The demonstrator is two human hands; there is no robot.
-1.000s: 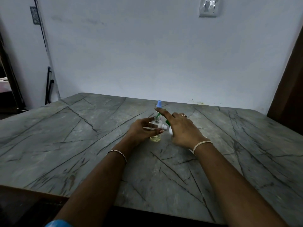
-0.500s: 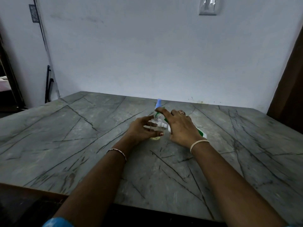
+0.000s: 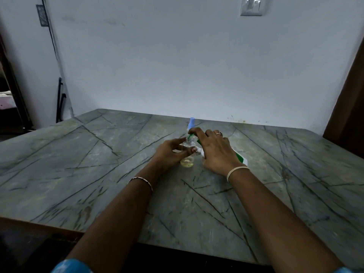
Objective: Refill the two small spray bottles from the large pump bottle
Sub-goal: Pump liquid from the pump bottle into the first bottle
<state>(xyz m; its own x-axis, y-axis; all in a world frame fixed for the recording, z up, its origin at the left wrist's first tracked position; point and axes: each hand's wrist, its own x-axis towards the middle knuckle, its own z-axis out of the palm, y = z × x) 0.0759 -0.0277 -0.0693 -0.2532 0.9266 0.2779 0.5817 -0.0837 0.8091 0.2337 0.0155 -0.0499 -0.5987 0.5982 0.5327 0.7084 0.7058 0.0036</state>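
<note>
Grey veined stone table (image 3: 98, 174) against a pale wall, light switch (image 3: 252, 5) above. Left hand (image 3: 169, 152) steadies a small clear spray bottle (image 3: 187, 160) standing near the table's middle, thumb and fingers curled around its body; a shallow layer of yellowish liquid shows at the base. Right hand (image 3: 216, 152) lies over the large pump bottle (image 3: 241, 159), white with green, which seems tilted toward the small one, its white nozzle just beside the small bottle's neck; the forefinger is stretched forward onto the green pump top, the other fingers loosely spread. A second small bottle with a blue cap (image 3: 191, 123) stands just behind. Judged step: pumping liquid into the open neck. Done well, the nozzle stays directly over the opening, strokes are slow and full, and the left hand keeps the light bottle upright to avoid spills.
</note>
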